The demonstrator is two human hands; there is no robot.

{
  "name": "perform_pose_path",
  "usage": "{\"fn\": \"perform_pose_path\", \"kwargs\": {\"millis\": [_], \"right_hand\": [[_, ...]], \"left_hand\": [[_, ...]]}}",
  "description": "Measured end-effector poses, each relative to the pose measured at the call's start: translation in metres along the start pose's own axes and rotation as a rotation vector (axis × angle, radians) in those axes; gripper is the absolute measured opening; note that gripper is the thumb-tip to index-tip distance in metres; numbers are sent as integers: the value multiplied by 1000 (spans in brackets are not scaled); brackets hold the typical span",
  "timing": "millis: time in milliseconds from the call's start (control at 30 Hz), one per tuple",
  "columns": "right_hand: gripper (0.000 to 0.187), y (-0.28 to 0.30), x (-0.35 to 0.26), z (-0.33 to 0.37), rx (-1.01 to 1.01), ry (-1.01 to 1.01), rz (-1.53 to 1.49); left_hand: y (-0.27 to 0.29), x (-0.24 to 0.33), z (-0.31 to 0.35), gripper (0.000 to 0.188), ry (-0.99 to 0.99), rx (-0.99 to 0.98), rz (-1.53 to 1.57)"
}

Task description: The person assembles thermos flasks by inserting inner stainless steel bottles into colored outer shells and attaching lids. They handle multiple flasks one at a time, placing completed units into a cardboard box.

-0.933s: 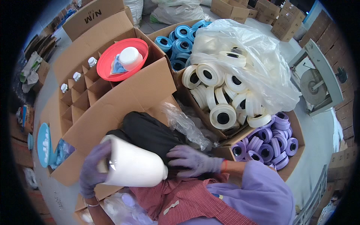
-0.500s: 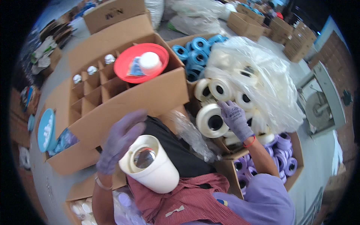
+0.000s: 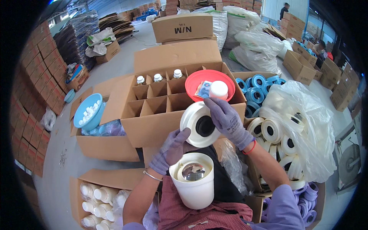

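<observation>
Between my two gloved hands is a white plastic ring (image 3: 189, 122) with a black round centre. My right hand (image 3: 227, 119) grips its upper right edge, fingers closed on the rim. My left hand (image 3: 171, 148) holds the lower left edge, thumb against the rim. Just below, a white cylindrical container (image 3: 196, 193) stands tilted in my lap. A shiny, mirror-like rounded bottom (image 3: 193, 172) shows inside its open top. To the right, more white rings (image 3: 270, 131) lie in a carton, partly under clear plastic.
Ahead is a divided carton (image 3: 153, 132) with several silver-topped bottles; a red bowl (image 3: 191, 82) rests on its corner. A blue basin (image 3: 85, 122) of small white pieces sits at left. Cartons of white bottles (image 3: 100, 211), blue rings (image 3: 257, 94) and purple rings (image 3: 306, 207) surround me.
My right hand has brought a white ring from the right-hand carton to above my lap. My left hand has moved up from beside the container and taken its edge. The view has shifted.
</observation>
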State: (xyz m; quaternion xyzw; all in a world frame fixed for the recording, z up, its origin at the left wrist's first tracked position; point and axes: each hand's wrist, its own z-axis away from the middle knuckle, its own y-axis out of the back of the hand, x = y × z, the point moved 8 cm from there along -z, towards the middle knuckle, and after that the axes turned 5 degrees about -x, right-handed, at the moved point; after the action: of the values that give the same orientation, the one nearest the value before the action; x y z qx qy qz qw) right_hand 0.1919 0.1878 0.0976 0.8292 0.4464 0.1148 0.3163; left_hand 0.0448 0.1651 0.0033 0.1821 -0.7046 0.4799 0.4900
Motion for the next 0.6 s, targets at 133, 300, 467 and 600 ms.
{"fn": "perform_pose_path", "kwargs": {"millis": [133,300,467,600], "right_hand": [[63,-7,-40,-5,-127,234,-129],[46,-57,-12,10,-321,-736,-766],[74,-107,-40,42,-855,-1032,-1910],[45,-36,-55,-4,-83,-64,-305]], "left_hand": [[15,12,11,65,-145,94,34],[30,14,20,66,-233,353,-323],[35,34,30,61,-334,373,-558],[49,31,43,59,-374,453,-273]]}}
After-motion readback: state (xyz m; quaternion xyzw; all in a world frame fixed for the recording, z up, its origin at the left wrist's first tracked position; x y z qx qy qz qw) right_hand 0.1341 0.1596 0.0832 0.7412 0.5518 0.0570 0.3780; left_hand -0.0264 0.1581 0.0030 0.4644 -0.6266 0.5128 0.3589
